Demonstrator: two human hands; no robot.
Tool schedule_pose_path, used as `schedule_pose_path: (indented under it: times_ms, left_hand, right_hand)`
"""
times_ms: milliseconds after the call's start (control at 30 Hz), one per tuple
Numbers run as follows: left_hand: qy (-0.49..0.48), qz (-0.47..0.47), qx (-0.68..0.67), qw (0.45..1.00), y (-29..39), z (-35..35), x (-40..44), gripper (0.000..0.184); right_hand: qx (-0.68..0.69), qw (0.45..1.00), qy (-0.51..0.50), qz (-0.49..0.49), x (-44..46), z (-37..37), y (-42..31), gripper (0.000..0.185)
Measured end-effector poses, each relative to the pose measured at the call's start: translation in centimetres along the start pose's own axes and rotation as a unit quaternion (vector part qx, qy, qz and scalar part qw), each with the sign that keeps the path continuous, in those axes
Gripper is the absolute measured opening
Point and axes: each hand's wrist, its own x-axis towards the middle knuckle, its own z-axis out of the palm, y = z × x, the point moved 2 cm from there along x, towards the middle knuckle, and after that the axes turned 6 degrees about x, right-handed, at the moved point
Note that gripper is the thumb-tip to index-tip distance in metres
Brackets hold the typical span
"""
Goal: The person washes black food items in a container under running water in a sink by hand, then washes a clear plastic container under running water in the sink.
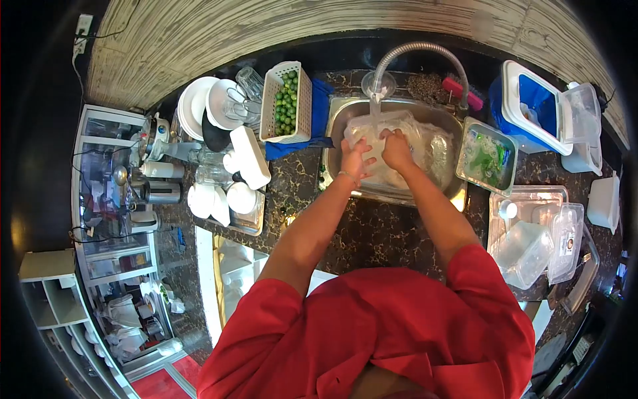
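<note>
A metal sink [335,126] holds a clear plastic container [385,169] and cloudy water. Water runs from the flexible faucet [425,48] into it. My left hand [355,159] is at the container's left side, fingers spread. Near the middle of the sink, just right of the stream, my right hand [397,150] has its fingers curled together; what they hold, if anything, is too small to make out.
Left of the sink stand a basket of green limes [286,103], white plates [196,110] and a tray of dishes [249,219]. To the right are a metal pan with green leaves [488,156], a blue-and-white cooler [512,113] and clear plastic containers [525,249].
</note>
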Motion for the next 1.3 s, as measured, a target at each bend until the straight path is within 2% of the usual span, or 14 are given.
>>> schedule_pose_path:
  times_ms: [67,133,233,333,433,600,700,733,800,833,933,1000,1133,1300]
  left_hand:
    - [-0.013,0.009,0.029,0.999,1.4,-0.6,0.5,0.053]
    - [-0.034,0.013,0.065,0.997,2.2,0.4,0.5,0.057]
    - [-0.069,0.092,0.233,0.966,3.3,3.6,2.2,0.072]
    - [0.026,0.263,0.386,0.884,2.1,2.6,7.3,0.095]
    - [0.068,0.193,0.372,0.905,4.6,1.9,8.6,0.106]
    - [0.021,0.154,0.358,0.921,4.2,-0.2,13.8,0.099]
    - [0.093,0.44,0.617,0.646,7.0,3.8,4.7,0.072]
    - [0.087,0.44,0.62,0.644,7.7,4.0,4.2,0.072]
    - [-0.239,0.378,0.556,0.701,8.3,3.5,3.7,0.048]
    - [-0.169,0.526,0.545,0.63,8.6,3.9,1.9,0.023]
    - [-0.233,0.289,0.628,0.684,9.9,3.6,-0.2,0.019]
    - [-0.251,0.336,0.628,0.655,9.5,2.7,0.7,0.023]
    - [-0.178,0.321,0.53,0.764,8.7,1.6,2.5,0.032]
    - [-0.255,0.209,0.452,0.829,8.2,2.3,2.2,0.02]
  right_hand:
    - [-0.218,0.958,0.132,-0.134,-1.7,-1.7,-0.4,0.041]
    - [-0.2,0.978,0.04,-0.047,-0.5,-0.9,1.4,0.044]
    - [0.017,0.988,0.042,0.145,1.1,1.9,3.5,0.047]
    - [0.202,0.971,0.093,-0.083,0.8,2.3,1.7,0.041]
    - [0.63,0.774,0.014,-0.06,-2.1,0.5,-3.6,0.029]
    - [0.134,0.982,-0.049,-0.122,-3.6,-2.8,-2.5,0.046]
    - [0.146,0.975,-0.065,-0.151,-3.2,-4.9,-1.7,0.048]
    - [0.139,0.969,-0.075,-0.188,-3.6,-5.7,-2.2,0.047]
    - [0.179,0.969,-0.096,-0.142,-3.9,-8.7,-3.0,0.045]
    - [0.216,0.964,-0.12,-0.1,-4.0,-9.5,-2.9,0.044]
    - [0.223,0.97,0.059,-0.077,-5.0,-11.1,-0.3,0.039]
    - [0.173,0.958,0.223,-0.053,-7.2,-14.7,0.5,0.035]
    - [-0.011,0.928,0.37,0.031,-10.0,-19.7,4.7,0.029]
    - [-0.222,0.942,0.246,0.05,-9.0,-17.5,8.8,0.022]
